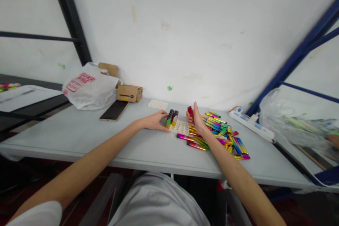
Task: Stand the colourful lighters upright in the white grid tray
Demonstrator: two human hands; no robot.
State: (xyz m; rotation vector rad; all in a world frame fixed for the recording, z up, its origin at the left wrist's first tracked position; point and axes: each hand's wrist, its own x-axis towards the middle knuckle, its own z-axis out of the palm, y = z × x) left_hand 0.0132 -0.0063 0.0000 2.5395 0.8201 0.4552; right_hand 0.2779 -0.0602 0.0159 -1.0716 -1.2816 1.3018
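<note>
A cream tray with rows of round holes (pixel 181 128) lies on the grey table in front of me. Several shiny coloured lighters (pixel 174 118) stand upright in its left part. My left hand (pixel 155 120) is at the tray's left end, thumb and fingers spread apart around that side, with nothing held in it. Above the tray's right end, my right hand (pixel 196 118) grips a red lighter (pixel 190 110) upright, its dark top showing above the fingers. Beside and under my right forearm lies a loose pile of metallic lighters (pixel 225 136) in many colours.
A second cream tray (pixel 158 104) lies near the wall. To the left are a phone (pixel 114 110), a small cardboard box (pixel 129 93) and a white plastic bag (pixel 91 88). A white power strip (pixel 251 125) lies at the right, near a blue metal frame (pixel 293 54).
</note>
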